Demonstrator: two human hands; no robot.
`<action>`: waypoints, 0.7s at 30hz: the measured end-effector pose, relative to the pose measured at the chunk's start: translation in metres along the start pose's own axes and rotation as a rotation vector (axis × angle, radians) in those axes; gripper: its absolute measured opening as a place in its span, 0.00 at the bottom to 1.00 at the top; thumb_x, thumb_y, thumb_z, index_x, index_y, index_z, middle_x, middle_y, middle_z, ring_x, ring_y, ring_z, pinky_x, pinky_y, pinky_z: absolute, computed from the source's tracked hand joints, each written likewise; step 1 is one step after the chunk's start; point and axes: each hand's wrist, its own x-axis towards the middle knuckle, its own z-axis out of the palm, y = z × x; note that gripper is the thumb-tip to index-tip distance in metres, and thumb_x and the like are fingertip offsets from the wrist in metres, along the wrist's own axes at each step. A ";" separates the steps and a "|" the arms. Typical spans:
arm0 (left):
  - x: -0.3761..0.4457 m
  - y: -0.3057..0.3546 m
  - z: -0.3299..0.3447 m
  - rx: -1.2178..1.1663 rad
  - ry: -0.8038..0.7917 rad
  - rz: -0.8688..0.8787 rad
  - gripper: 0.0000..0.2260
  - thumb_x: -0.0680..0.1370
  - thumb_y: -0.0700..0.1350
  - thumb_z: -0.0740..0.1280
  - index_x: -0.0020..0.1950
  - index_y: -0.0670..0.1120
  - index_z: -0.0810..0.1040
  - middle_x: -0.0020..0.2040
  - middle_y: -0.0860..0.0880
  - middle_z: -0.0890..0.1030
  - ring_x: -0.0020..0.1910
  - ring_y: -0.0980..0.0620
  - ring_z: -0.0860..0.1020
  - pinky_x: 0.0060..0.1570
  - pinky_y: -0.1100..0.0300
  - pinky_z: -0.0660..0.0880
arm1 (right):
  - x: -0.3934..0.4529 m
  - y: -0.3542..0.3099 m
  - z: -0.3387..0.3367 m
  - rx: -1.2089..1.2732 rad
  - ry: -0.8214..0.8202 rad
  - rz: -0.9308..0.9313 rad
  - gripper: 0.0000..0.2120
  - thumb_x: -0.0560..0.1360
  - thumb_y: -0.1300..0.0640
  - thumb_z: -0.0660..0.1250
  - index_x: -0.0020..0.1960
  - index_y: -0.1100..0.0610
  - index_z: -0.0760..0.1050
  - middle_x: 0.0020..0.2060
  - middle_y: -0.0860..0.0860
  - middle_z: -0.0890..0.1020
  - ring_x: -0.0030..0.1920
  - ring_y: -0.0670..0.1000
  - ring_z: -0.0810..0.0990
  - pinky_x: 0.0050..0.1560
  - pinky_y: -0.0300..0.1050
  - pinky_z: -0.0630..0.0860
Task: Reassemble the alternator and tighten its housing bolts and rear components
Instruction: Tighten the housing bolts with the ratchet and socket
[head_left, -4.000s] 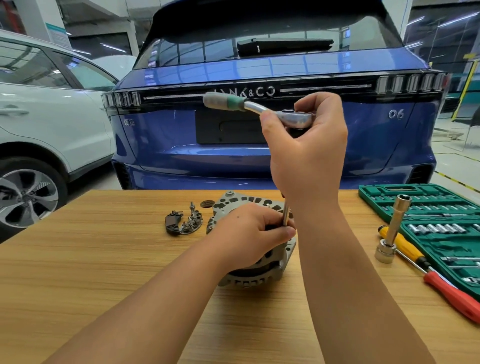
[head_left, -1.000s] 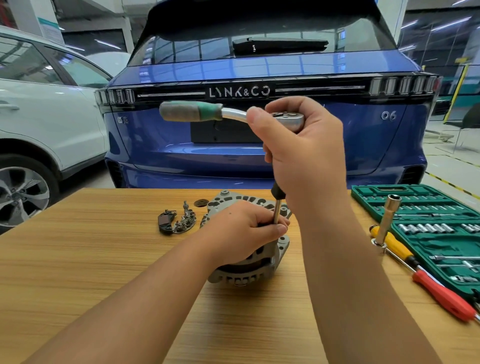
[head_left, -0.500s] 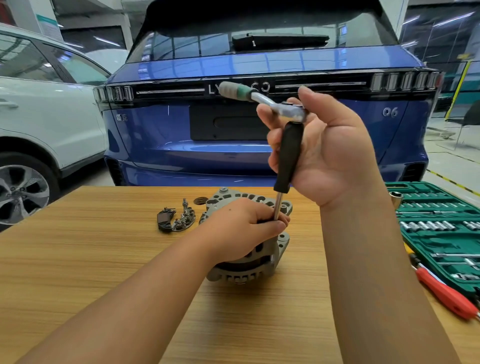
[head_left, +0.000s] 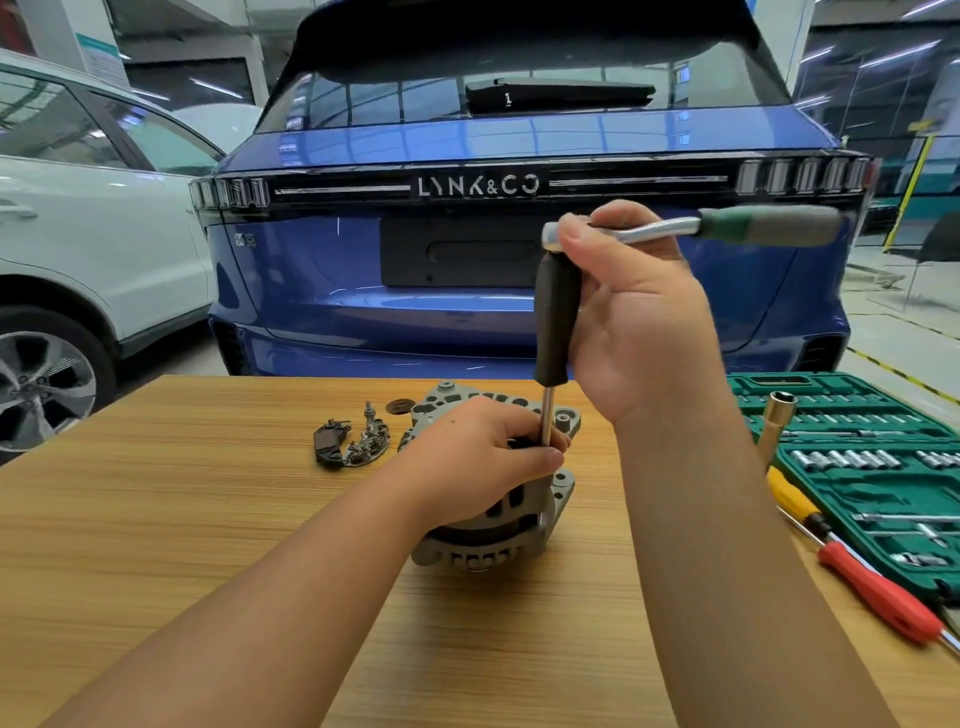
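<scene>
A grey alternator (head_left: 498, 525) lies on the wooden table (head_left: 208, 519). My left hand (head_left: 483, 457) rests on top of it and pinches the lower shaft of a black-handled extension driver (head_left: 557, 322) that stands upright on the housing. A ratchet wrench (head_left: 701, 228) sits on the driver's top, its green-grey handle pointing right. My right hand (head_left: 639, 312) grips the ratchet head and the driver's top. The driver's tip and the bolt are hidden by my left hand.
Loose rear parts (head_left: 353, 441) and a small round piece (head_left: 399, 406) lie left of the alternator. A green socket set case (head_left: 857, 467) lies open at the right, with a deep socket (head_left: 776, 421) and red and yellow screwdrivers (head_left: 852, 566) beside it. A blue car (head_left: 519, 312) is behind the table.
The ratchet handle has swung from pointing left, round to pointing right. My right hand turned with it. My left hand stays on the alternator and shaft.
</scene>
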 end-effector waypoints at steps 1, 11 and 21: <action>0.000 0.000 0.000 -0.001 0.004 -0.005 0.06 0.80 0.54 0.69 0.50 0.67 0.81 0.49 0.69 0.81 0.48 0.73 0.76 0.44 0.67 0.71 | 0.000 0.004 0.002 -0.094 0.028 -0.124 0.09 0.74 0.67 0.71 0.46 0.55 0.75 0.42 0.51 0.81 0.43 0.50 0.80 0.47 0.43 0.79; -0.004 0.005 -0.001 -0.069 0.036 -0.013 0.09 0.82 0.55 0.65 0.45 0.67 0.80 0.46 0.71 0.82 0.47 0.76 0.75 0.46 0.65 0.67 | -0.005 0.020 -0.002 -0.101 -0.359 -0.154 0.21 0.79 0.53 0.48 0.63 0.58 0.73 0.51 0.61 0.79 0.42 0.58 0.72 0.44 0.51 0.71; -0.006 0.005 0.000 -0.098 -0.020 -0.005 0.06 0.83 0.52 0.65 0.56 0.64 0.79 0.50 0.70 0.83 0.52 0.75 0.78 0.50 0.70 0.68 | -0.002 0.012 0.000 -0.212 -0.283 -0.023 0.17 0.79 0.55 0.65 0.67 0.50 0.69 0.43 0.49 0.79 0.40 0.49 0.78 0.42 0.45 0.77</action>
